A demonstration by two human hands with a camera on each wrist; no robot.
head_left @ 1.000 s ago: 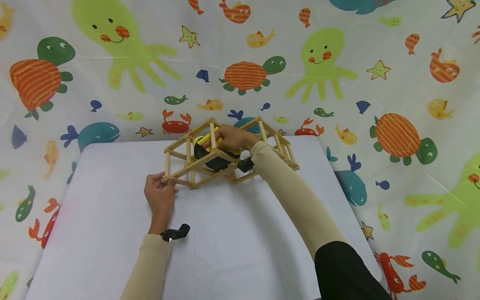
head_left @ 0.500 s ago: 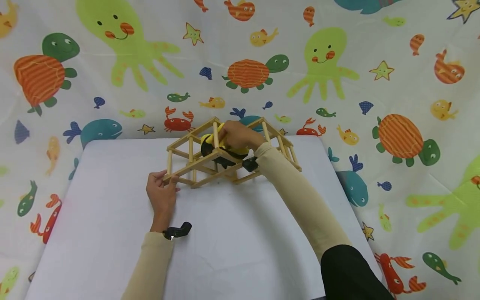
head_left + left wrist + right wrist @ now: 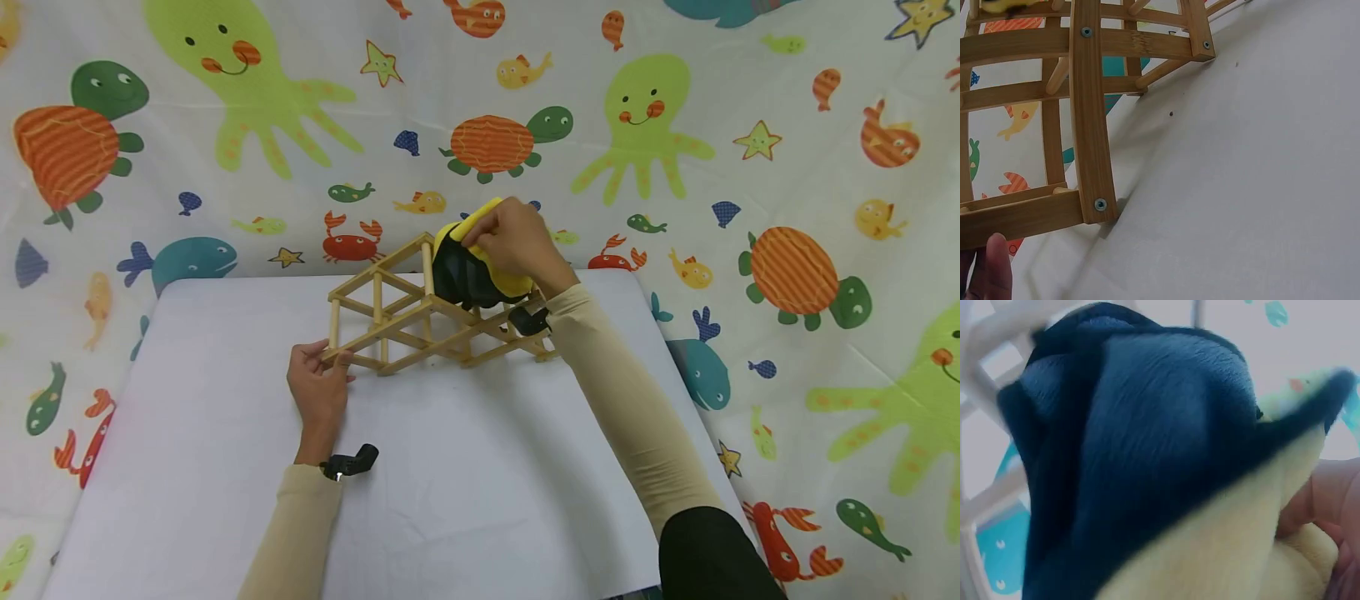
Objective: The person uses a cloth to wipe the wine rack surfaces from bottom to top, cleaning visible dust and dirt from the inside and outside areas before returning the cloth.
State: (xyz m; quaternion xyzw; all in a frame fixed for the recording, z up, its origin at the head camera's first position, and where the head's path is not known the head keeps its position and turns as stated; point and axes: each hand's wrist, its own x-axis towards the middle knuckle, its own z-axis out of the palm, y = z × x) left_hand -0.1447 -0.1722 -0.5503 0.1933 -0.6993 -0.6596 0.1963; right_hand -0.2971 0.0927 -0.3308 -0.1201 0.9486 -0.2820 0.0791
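A black-and-yellow plush toy [image 3: 467,275] hangs from my right hand [image 3: 519,240], whose fingers pinch its yellow upper edge. In the right wrist view the plush toy [image 3: 1154,437] fills most of the picture, its dark fuzzy side facing the camera. It overlaps the right half of a wooden slatted rack [image 3: 377,296] in the head view. My left hand [image 3: 318,387] grips the low left end of that rack. The left wrist view shows the thumb [image 3: 999,269] in front of the bottom rail of the rack [image 3: 1092,125].
The rack stands near the back edge of a table with a white cloth [image 3: 450,483]. Behind and around it hangs a curtain [image 3: 300,225] printed with sea animals. Small dark specks [image 3: 1171,114] lie on the cloth beside the rack.
The plush toy has risen up and to the right from among the rack's bars, carried by my right hand. My left hand keeps its grip on the rack's end.
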